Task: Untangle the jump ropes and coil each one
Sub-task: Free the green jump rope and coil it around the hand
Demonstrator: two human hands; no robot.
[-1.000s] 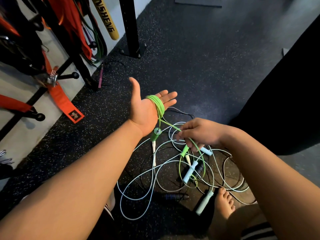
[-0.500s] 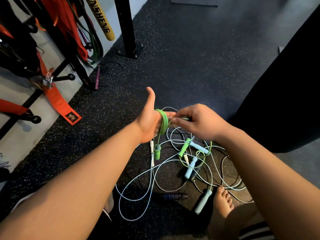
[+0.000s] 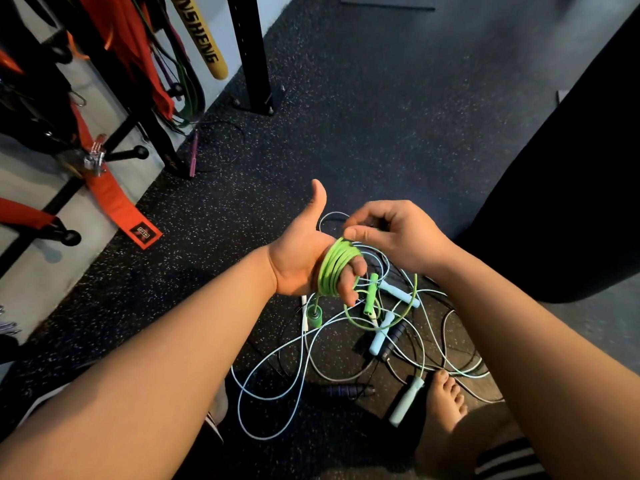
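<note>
A green jump rope is wound in several loops around the fingers of my left hand, whose thumb points up. One green handle dangles below that hand; the other green handle hangs lower right. My right hand pinches the green rope just above the coil. On the floor beneath lies a tangle of pale blue ropes with light blue handles and a dark rope with dark handles.
A rack with orange straps and resistance bands stands at the left wall. A black post is bolted to the speckled floor. A large black shape fills the right. A bare foot rests beside the tangle.
My right hand has risen from the tangle to above my left hand's fingers, carrying the green rope over for another loop. My left hand has turned thumb-up and its fingers have curled downward.
</note>
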